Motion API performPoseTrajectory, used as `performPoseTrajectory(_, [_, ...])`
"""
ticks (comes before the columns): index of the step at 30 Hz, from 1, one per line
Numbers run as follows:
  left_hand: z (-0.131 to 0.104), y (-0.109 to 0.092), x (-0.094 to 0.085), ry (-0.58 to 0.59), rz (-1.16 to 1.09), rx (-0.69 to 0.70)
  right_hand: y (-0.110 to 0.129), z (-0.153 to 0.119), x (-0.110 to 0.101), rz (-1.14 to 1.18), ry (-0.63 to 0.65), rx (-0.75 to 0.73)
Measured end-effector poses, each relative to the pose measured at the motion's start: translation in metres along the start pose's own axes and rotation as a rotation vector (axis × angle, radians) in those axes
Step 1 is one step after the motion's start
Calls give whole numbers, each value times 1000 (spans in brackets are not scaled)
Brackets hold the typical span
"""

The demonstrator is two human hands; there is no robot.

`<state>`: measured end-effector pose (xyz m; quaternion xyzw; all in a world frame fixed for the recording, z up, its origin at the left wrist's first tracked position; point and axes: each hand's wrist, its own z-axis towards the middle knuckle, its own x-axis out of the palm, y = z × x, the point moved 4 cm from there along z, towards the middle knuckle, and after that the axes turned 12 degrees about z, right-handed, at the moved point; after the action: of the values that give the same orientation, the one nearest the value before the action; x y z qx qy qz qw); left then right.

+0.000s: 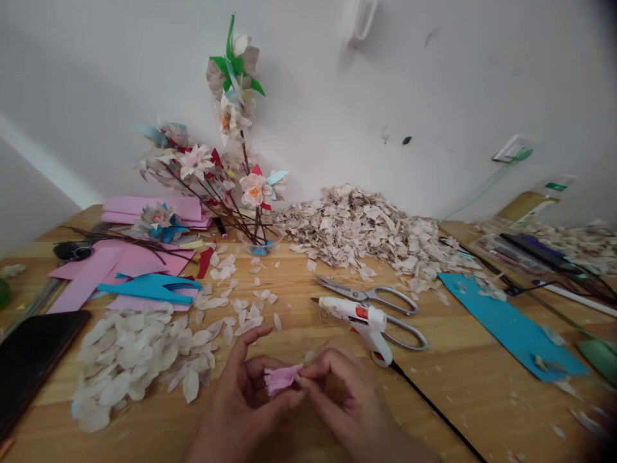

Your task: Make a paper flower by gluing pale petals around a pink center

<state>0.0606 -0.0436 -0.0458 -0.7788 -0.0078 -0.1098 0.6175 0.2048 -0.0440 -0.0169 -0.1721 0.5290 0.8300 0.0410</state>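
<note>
Black phone (38,363) flat on the wooden tabletop (294,308), well left of the fingers. Pink sheets (91,276) beyond it, farther off to the left. Pile of pale petals (125,360) nearer, just left of the fingers; cut blue sheet (139,289) behind the pile. Flowers on twigs (195,162) stand past the fingers, against the wall. Left hand (236,405): fingers curved round the pink fringed piece, index raised and apart; can't tell from here if they grip it. Pink fringed piece (282,381) sits between the two hands, fringe to the left. Right hand (354,399): thumb and index pinching its right end. Heap of dry scraps (357,222) well beyond the fingers. Glue gun (354,312) just past the right fingers, scissors (393,299) right behind it. Blue sheet (506,325) well right of the fingers.
</note>
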Motion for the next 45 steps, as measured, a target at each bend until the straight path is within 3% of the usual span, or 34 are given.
performPoseTrajectory(4, [-2, -4, 1, -7, 11, -27, 1, -2, 2, 18, -33, 37])
performPoseTrajectory(8, [-6, -12, 3, -18, 41, -55, -5, -6, 3, 145, -89, 214])
performPoseTrajectory(11, [-7, -14, 4, -30, 37, -67, -7, -7, 7, 222, -32, 285])
performPoseTrajectory(14, [-6, -11, 3, -23, 28, -79, -5, -5, 8, 222, 11, 219])
performPoseTrajectory(17, [-3, -4, 2, 28, 13, -41, -3, -1, 5, 185, -30, 118])
performPoseTrajectory(21, [1, 2, 0, 26, 69, 56, -5, 1, 1, 180, -92, 105])
performPoseTrajectory(23, [-1, -3, -5, -97, 189, 132, -7, 2, 0, 211, -117, 131])
performPoseTrajectory(26, [-9, -24, -13, -319, 447, 408, -10, 1, 1, 258, -122, 215])
performPoseTrajectory(28, [-12, -36, -12, -266, 597, 536, -12, 1, 2, 272, -114, 263])
performPoseTrajectory(31, [-10, -39, -11, -149, 697, 521, -12, 0, 3, 299, -86, 284])
performPoseTrajectory(36, [-6, -35, -14, -159, 709, 575, -11, -2, 4, 351, -44, 279])
performPoseTrajectory(41, [-11, -40, -9, -118, 896, 863, -11, -1, 5, 358, -37, 325])
performPoseTrajectory(45, [-14, -48, -6, -129, 1017, 961, -11, -2, 5, 325, -33, 303])
